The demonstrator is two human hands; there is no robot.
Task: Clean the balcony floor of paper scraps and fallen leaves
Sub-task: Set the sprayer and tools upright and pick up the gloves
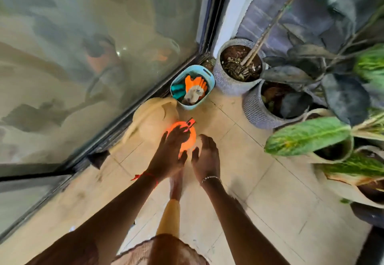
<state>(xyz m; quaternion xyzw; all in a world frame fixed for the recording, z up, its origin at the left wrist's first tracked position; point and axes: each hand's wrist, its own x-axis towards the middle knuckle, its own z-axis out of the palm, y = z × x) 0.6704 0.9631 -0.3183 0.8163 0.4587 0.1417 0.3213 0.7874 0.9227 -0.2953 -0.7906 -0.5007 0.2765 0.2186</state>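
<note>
**A:** Where's the debris from where you sit?

**B:** I see very little of it. A few pale flecks, maybe paper scraps, lie on the tiled floor at lower left of the frame, too small for me to be sure. I can't pick out any fallen leaves on the tiles.

**A:** And the hands?

**B:** Both are at centre frame, over an orange round object, blurred; I can't name it. The left hand lies on top with fingers spread and curled over its rim, touching it. The right hand is just beside it, fingers loosely bent, gripping nothing that I can see.

**A:** What's around that?

**B:** A beige watering can touches it at left. Above sits a blue basket holding orange gloves, then grey plant pots at upper right.

**A:** Progress?

**B:** I judge it barely begun: nothing is gathered, and this looks like fetching a tool.
</note>
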